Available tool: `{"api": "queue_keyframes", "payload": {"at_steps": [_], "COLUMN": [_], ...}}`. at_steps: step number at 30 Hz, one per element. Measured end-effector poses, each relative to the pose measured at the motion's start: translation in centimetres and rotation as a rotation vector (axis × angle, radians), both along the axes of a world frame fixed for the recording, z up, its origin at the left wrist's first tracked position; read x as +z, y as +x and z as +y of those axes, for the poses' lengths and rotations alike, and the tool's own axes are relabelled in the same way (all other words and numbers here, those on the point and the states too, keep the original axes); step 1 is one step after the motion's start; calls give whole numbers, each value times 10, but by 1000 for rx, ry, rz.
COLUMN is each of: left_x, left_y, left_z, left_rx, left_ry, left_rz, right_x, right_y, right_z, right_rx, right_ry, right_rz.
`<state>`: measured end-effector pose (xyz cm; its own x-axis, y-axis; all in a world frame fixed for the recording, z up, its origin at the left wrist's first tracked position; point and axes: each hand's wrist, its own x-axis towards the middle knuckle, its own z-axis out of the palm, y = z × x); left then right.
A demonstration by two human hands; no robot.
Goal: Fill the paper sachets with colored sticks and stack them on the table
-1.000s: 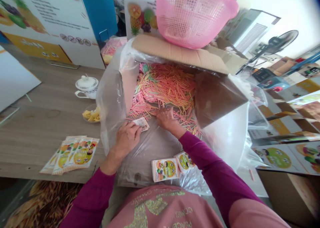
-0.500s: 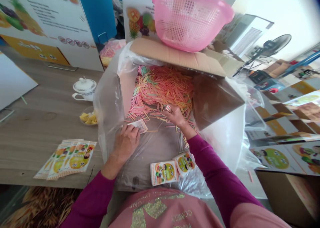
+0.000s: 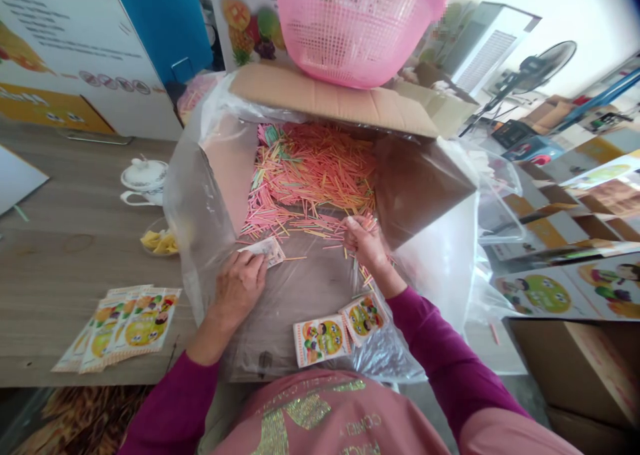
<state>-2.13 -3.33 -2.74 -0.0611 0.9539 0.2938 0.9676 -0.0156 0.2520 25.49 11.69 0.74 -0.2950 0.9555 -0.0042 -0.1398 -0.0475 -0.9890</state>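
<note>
The right hand [image 3: 365, 240] has its fingers [image 3: 354, 224] curled narrowly around a few thin coloured sticks [image 3: 361, 227] at the near edge of a pink, orange and yellow pile [image 3: 315, 168]. The left hand [image 3: 239, 287] lies over a small printed paper slip [image 3: 263, 251], though whether it grips the slip is hard to tell. The pile sits in a cardboard box [image 3: 330, 98] lined with a clear plastic bag [image 3: 190, 202], with a pink plastic colander [image 3: 350, 28] on the far flap and printed cards [image 3: 320, 340] on the plastic at the near side.
</note>
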Motion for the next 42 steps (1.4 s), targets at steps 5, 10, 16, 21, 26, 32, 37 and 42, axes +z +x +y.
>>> {"api": "queue_keyframes", "payload": {"at_steps": [5,10,16,21,26,32,37,42], "left_x": [4,12,20,18,10,12,16,12], "left_y": [-4,6,20,13,5,10,13,11], "left_z": [-2,2,2,6,3,-4,-4,-2], "left_rx": [-7,59,81,95,45,38,36,62], "left_ry": [8,-66,-154,-110,-15,-59,-126,-103], "left_rz": [-31,-1,74,68,33,35,45,49], "right_x": [-15,-33,-49,-49,-39,-22,-7,0], "right_y": [-28,-48,-50,-51,-53,-60,-77,-91], "right_z": [-16,-16,-11,-14,-15,-28,-48,-50], "right_rx": [-7,195,341,288,205,524,655,718], "right_ry": [86,301,395,348,310,694,783,860], "right_rz": [11,-272,-448,-421,-334,-898,-1422,-1529]}}
